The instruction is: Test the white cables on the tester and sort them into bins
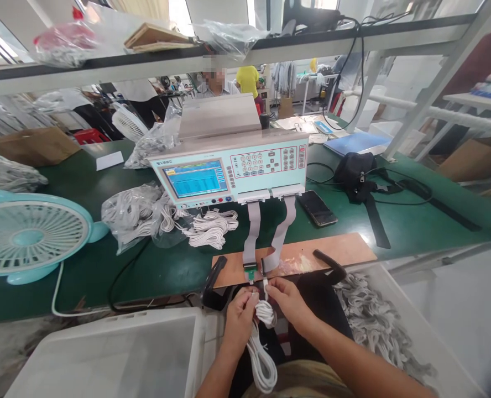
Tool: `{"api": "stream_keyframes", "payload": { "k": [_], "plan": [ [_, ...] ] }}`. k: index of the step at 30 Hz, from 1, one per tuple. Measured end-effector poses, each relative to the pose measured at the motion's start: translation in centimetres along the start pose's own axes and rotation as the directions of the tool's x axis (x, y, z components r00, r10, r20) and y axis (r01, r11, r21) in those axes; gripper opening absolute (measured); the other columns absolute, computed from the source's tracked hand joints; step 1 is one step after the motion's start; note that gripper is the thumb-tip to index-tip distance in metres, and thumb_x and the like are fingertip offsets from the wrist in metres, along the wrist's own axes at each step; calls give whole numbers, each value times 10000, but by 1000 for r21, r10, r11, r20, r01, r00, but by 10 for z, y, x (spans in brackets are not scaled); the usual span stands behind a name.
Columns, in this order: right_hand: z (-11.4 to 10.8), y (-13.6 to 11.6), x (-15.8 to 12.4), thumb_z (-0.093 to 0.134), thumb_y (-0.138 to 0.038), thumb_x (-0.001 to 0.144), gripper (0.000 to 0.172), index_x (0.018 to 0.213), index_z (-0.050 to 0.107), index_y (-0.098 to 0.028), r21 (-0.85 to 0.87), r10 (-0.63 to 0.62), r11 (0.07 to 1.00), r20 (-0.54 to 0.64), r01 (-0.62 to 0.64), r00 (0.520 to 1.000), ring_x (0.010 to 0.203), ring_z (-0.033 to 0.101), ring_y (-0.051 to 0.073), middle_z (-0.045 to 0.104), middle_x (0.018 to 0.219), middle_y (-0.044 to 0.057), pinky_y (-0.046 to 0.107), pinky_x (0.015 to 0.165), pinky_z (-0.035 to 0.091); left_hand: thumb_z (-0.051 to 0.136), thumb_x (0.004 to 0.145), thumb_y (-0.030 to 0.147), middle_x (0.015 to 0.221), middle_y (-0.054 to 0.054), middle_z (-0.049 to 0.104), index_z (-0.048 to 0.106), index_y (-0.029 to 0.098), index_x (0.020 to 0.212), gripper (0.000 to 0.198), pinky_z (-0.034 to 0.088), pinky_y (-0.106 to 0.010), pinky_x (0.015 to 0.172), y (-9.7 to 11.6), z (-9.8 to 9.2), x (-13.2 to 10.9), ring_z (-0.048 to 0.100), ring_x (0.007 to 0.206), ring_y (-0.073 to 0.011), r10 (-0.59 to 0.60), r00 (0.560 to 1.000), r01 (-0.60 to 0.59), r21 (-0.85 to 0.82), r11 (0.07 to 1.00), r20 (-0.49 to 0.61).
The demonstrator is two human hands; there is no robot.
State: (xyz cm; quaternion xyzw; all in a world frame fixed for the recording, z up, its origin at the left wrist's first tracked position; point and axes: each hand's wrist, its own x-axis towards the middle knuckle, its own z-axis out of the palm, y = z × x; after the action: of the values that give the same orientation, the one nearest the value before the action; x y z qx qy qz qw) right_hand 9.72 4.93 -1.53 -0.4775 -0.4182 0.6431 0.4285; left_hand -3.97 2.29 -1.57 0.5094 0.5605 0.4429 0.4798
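Note:
My left hand (242, 310) is closed in a pinch on one end of a bundled white cable (262, 367), just below a small green circuit board (251, 273). My right hand (290, 301) pinches a white plug (265, 284) at the cable's other end, close under the right ribbon lead. Coils of the cable hang between and below both hands. Two grey ribbon leads (252, 229) run from the front of a tester with a blue screen (196, 178) down to the copper-coloured board (340, 251). My fingers partly hide both cable ends, so I cannot tell how fully they are plugged in.
White cable bundles (212, 228) and bagged cables (131, 213) lie left of the ribbons, beside a turquoise fan (30, 237). A phone (318, 208) and black bag (355, 174) lie right. A cable-filled bin (415, 293) and a white bin (187, 326) flank me.

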Motion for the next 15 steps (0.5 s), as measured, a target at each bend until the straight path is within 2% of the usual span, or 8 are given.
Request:
{"api": "stream_keyframes", "payload": {
  "k": [3,9,15],
  "plan": [
    [-2,-2,0,599,-435,688,301,607,525,-155,-40,-25,999,16,26,1000,535,409,106,497,550,-21,245,551,339,516,823,350,699,-6,532,582,160,621,286,391,-217,652,-2,1,2,492,700,-141,-11,998,10,-14,1000,-69],
    [-2,-6,-1,618,-479,693,339,604,532,-163,-49,-26,998,33,28,999,547,413,109,494,556,-22,243,561,361,551,797,381,604,23,464,526,153,577,318,334,-206,568,-9,2,8,421,600,-110,-66,994,60,-71,996,-92],
    [-3,-6,-2,626,-473,689,334,615,546,-158,-35,-14,999,21,15,1000,561,422,116,508,573,-16,249,575,358,571,779,426,588,32,461,554,150,633,313,320,-211,550,-10,8,5,393,577,-103,-170,977,134,-247,960,-130]
  ]
}}
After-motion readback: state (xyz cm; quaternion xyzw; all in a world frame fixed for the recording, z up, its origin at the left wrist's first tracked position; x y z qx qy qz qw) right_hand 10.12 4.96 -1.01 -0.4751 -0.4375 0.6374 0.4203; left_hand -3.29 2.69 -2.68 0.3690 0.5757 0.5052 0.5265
